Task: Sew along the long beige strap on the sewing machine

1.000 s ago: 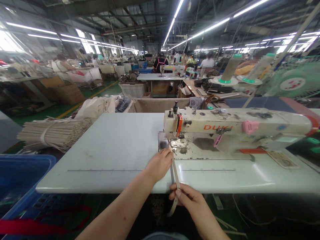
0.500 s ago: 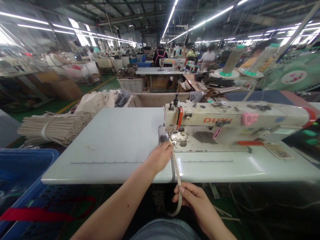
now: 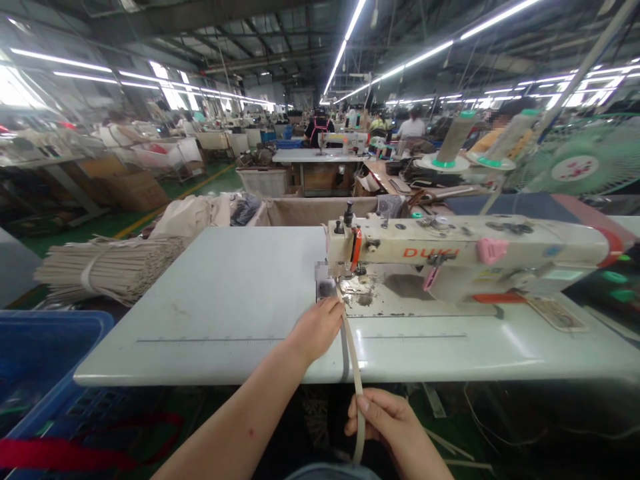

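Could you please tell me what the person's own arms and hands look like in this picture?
The left hand and right hand are bare, with no gloves, rings or watch showing. The left forearm, marked with one small spot, and the right forearm show no sleeves within the picture.

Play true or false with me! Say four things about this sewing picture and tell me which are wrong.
1. The right hand pinches a narrow, flat beige strip. True.
2. The long cream sewing machine has green lettering. False: its lettering is orange.
3. The left hand is inside the blue plastic basket. False: the left hand is at the strip, near the machine.
4. A white band wraps the thick beige bundle. True.
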The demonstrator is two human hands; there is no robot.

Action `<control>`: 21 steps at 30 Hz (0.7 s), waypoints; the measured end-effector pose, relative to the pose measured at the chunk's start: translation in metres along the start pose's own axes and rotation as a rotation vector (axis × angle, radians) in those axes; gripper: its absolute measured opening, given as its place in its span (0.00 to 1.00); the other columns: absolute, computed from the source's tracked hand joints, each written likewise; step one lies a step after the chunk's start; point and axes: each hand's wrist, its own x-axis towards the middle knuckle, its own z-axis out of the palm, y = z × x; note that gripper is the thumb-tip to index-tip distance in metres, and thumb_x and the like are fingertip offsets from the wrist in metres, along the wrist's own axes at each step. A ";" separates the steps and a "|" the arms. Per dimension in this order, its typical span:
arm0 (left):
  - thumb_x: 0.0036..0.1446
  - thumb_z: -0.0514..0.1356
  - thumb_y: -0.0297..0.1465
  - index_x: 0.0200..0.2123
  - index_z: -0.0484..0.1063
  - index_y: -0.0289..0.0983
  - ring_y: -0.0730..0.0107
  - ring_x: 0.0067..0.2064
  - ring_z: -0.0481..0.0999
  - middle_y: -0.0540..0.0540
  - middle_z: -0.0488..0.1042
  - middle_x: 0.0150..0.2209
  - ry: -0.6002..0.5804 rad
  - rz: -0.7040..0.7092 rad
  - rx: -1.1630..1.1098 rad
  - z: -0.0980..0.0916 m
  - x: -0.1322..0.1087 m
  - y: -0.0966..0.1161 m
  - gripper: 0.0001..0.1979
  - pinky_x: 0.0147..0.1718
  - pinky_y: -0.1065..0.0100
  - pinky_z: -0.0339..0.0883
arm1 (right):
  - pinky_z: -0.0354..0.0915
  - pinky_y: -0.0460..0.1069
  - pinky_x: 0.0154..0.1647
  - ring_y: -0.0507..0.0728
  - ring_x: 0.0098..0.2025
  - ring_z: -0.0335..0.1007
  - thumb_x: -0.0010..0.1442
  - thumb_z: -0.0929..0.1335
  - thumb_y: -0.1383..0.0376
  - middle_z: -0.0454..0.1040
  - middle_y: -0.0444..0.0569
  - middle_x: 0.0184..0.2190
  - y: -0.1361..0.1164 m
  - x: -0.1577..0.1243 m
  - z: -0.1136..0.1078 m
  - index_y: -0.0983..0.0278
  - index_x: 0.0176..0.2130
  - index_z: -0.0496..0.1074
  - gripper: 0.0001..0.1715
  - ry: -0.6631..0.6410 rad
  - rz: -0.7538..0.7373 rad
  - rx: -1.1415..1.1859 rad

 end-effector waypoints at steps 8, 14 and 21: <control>0.67 0.55 0.25 0.52 0.65 0.37 0.56 0.60 0.71 0.40 0.69 0.56 0.014 0.039 0.045 0.005 0.003 -0.003 0.12 0.62 0.53 0.68 | 0.66 0.48 0.33 0.56 0.31 0.75 0.54 0.76 0.41 0.81 0.52 0.26 0.001 0.000 -0.002 0.66 0.29 0.80 0.30 -0.002 0.027 -0.014; 0.68 0.54 0.25 0.54 0.65 0.35 0.54 0.62 0.69 0.39 0.70 0.56 0.007 0.035 0.064 0.006 0.004 -0.002 0.12 0.63 0.53 0.67 | 0.64 0.46 0.32 0.54 0.29 0.73 0.53 0.77 0.42 0.80 0.51 0.25 0.001 -0.001 -0.001 0.66 0.31 0.81 0.29 -0.016 -0.001 0.019; 0.67 0.56 0.25 0.48 0.69 0.39 0.58 0.56 0.74 0.41 0.73 0.53 0.016 0.024 0.067 -0.003 0.004 0.005 0.09 0.61 0.55 0.69 | 0.67 0.49 0.35 0.56 0.29 0.71 0.55 0.75 0.40 0.78 0.51 0.25 0.001 0.004 -0.006 0.66 0.29 0.82 0.31 -0.099 -0.064 -0.090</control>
